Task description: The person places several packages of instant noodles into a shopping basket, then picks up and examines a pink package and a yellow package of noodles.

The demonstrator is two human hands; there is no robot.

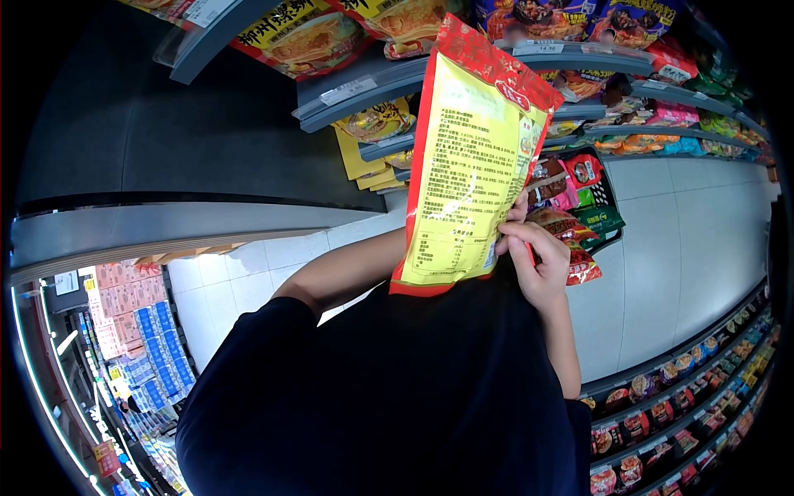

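Observation:
A large food packet [471, 165], yellow with red borders and covered in small printed text, is held up in front of my chest, tilted slightly. My left arm passes behind it, and most of my left hand is hidden; a few fingers of my left hand [518, 207] show past the packet's right edge. With bent fingers and thumb, my right hand [539, 263] grips the lower right edge of the packet.
Shelves [463, 73] with noodle packets [302, 40] and price labels rise ahead. Beyond my right hand, a dark basket [614, 240] of colourful packages stands on the tiled floor [653, 273]. More stocked shelves [662, 405] line the lower right. Stacked boxes [157, 347] are at left.

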